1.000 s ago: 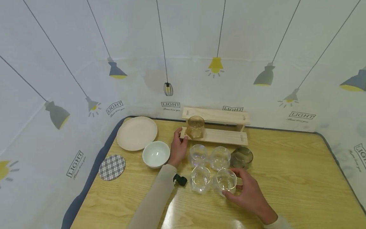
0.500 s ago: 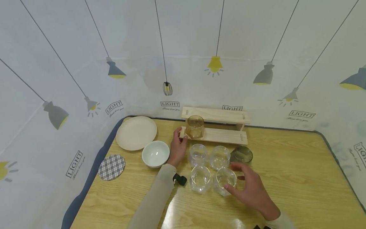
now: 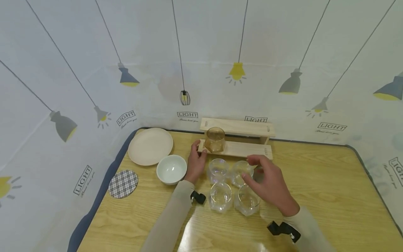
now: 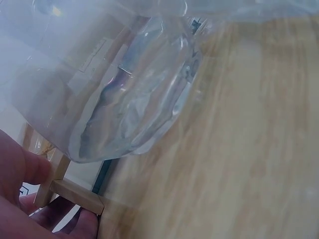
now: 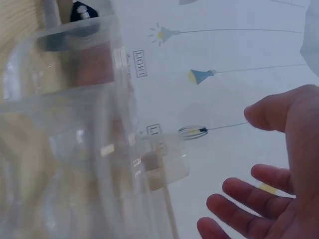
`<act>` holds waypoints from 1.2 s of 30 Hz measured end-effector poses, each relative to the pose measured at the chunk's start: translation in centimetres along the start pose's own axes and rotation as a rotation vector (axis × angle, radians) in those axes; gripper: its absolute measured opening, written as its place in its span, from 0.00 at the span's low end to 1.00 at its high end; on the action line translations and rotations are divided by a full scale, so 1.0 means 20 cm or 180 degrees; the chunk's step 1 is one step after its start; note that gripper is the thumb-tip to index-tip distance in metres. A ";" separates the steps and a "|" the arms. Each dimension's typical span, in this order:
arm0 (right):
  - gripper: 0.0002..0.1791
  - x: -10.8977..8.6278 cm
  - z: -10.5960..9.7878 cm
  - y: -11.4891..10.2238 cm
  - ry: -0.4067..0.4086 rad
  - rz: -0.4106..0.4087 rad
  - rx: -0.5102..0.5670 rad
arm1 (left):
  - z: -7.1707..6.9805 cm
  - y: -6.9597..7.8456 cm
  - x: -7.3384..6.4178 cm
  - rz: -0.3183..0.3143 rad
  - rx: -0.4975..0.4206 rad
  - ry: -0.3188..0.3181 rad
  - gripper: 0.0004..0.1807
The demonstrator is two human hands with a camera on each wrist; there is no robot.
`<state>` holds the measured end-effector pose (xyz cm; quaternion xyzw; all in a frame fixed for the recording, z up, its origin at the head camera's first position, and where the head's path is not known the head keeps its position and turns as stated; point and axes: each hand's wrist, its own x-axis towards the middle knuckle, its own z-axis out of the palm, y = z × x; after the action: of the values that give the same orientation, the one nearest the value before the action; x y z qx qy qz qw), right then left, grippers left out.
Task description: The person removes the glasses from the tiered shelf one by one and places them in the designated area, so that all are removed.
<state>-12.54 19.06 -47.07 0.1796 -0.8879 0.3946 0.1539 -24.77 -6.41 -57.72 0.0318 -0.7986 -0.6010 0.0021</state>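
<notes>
My left hand (image 3: 196, 164) grips the left end of a two-tier wooden rack (image 3: 242, 148); in the left wrist view its thumb and fingers (image 4: 37, 167) lie around the rack's end. On the lower tier, beside that hand, stands an amber glass (image 3: 215, 140). My right hand (image 3: 272, 180) hovers with thumb and fingers apart, holding nothing, over the rear right clear glass (image 3: 240, 174). It mostly hides a smoky grey glass (image 3: 259, 175). Nearer are two gold-rimmed clear glasses, the left one (image 3: 220, 197) and the right one (image 3: 246, 201). An iridescent clear glass (image 3: 218, 170) stands behind them.
A pale green bowl (image 3: 171, 169) sits left of my left hand, with a cream plate (image 3: 150, 146) behind it. A checked round coaster (image 3: 123, 184) lies near the table's left edge. A printed wall covering (image 3: 214, 87) rises behind the rack.
My right hand has let go of the front right gold-rimmed glass and moved up and away toward the rear glasses. The left hand keeps its grip on the rack.
</notes>
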 end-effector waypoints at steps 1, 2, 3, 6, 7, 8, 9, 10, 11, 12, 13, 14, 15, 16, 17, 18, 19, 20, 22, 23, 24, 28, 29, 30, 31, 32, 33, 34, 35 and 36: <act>0.28 0.03 0.00 -0.02 0.0016 0.0011 0.0007 | 0.00 0.00 0.00 0.0003 0.0011 -0.0003 0.30; 0.28 0.05 0.00 -0.03 0.0024 0.0036 0.0023 | 0.00 0.00 0.00 -0.0002 0.0020 -0.0004 0.30; 0.28 0.08 0.00 -0.05 0.0037 0.0047 0.0041 | 0.00 0.00 0.00 -0.0006 0.0024 -0.0004 0.30; 0.27 0.15 0.01 -0.09 0.0040 0.0147 0.0110 | 0.00 0.00 0.00 -0.0010 0.0021 -0.0004 0.30; 0.27 0.17 0.02 -0.11 0.0023 0.0185 0.0141 | 0.00 0.00 0.00 -0.0007 0.0018 -0.0003 0.30; 0.28 0.20 0.03 -0.11 -0.0003 0.0222 0.0165 | 0.00 0.01 0.00 -0.0007 0.0008 0.0000 0.30; 0.28 0.22 0.03 -0.12 -0.0025 0.0249 0.0172 | 0.00 0.01 0.00 0.0003 0.0005 0.0007 0.30; 0.28 0.25 0.04 -0.12 -0.0052 0.0269 0.0152 | 0.00 0.00 0.00 0.0015 0.0004 0.0010 0.30; 0.29 0.28 0.06 -0.12 -0.0078 0.0273 0.0117 | 0.00 0.00 0.00 0.0028 0.0002 0.0014 0.30; 0.30 0.30 0.07 -0.11 -0.0099 0.0268 0.0082 | 0.00 0.00 0.00 0.0037 0.0008 0.0019 0.30; 0.31 0.33 0.08 -0.11 -0.0111 0.0257 0.0060 | 0.00 0.00 0.00 0.0041 0.0006 0.0022 0.30; 0.32 0.35 0.09 -0.10 -0.0113 0.0238 0.0025 | 0.00 0.00 0.00 0.0046 0.0009 0.0021 0.30; 0.33 0.37 0.11 -0.10 -0.0111 0.0216 0.0004 | 0.00 0.00 0.00 0.0047 0.0015 0.0019 0.30; 0.33 0.40 0.12 -0.09 -0.0111 0.0188 -0.0026 | 0.00 0.00 0.00 0.0050 0.0015 0.0013 0.30; 0.34 0.42 0.13 -0.08 -0.0110 0.0177 -0.0021 | 0.00 0.00 0.00 0.0044 0.0019 0.0008 0.30; 0.36 0.45 0.15 -0.07 -0.0120 0.0168 -0.0022 | 0.00 0.00 0.01 0.0037 0.0022 0.0006 0.30; 0.37 0.47 0.16 -0.07 -0.0142 0.0181 -0.0026 | 0.00 0.00 0.00 0.0031 0.0023 0.0005 0.30; 0.39 0.49 0.18 -0.06 -0.0177 0.0200 -0.0058 | 0.00 0.00 0.00 0.0025 0.0030 0.0005 0.30; 0.42 0.54 0.21 -0.04 -0.0286 0.0277 -0.0096 | -0.01 0.00 0.00 0.0015 0.0025 0.0014 0.30; 0.43 0.57 0.22 -0.03 -0.0348 0.0333 -0.0116 | -0.01 0.00 0.00 0.0003 0.0029 0.0020 0.30; 0.45 0.59 0.24 -0.02 -0.0415 0.0394 -0.0137 | -0.01 0.00 0.01 0.0000 0.0028 0.0024 0.30; 0.50 0.66 0.29 0.01 -0.0682 0.0592 -0.0169 | -0.01 0.01 0.01 -0.0021 0.0055 0.0037 0.30; 0.51 0.68 0.30 0.02 -0.0747 0.0628 -0.0180 | -0.01 0.01 0.01 -0.0032 0.0064 0.0037 0.30; 0.53 0.69 0.30 0.02 -0.0813 0.0669 -0.0190 | -0.01 0.01 0.01 -0.0042 0.0065 0.0035 0.30; 0.53 0.70 0.31 0.03 -0.0881 0.0698 -0.0211 | -0.01 0.01 0.01 -0.0051 0.0062 0.0033 0.31; 0.54 0.71 0.32 0.04 -0.0949 0.0735 -0.0238 | -0.01 0.01 0.01 -0.0061 0.0065 0.0033 0.30; 0.55 0.72 0.33 0.04 -0.1006 0.0768 -0.0256 | -0.01 0.01 0.01 -0.0064 0.0044 0.0028 0.30; 0.55 0.72 0.34 0.05 -0.1053 0.0789 -0.0283 | -0.01 0.01 0.01 -0.0057 0.0044 0.0028 0.30; 0.55 0.73 0.34 0.06 -0.1089 0.0796 -0.0305 | -0.01 0.00 0.01 -0.0052 0.0036 0.0023 0.30; 0.55 0.74 0.35 0.06 -0.1113 0.0801 -0.0324 | -0.01 0.00 0.01 -0.0047 0.0033 0.0021 0.30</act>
<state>-27.07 11.66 -46.24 0.1250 -0.9352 0.3283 -0.0440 -24.91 -6.50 -57.62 0.0398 -0.8015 -0.5967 0.0002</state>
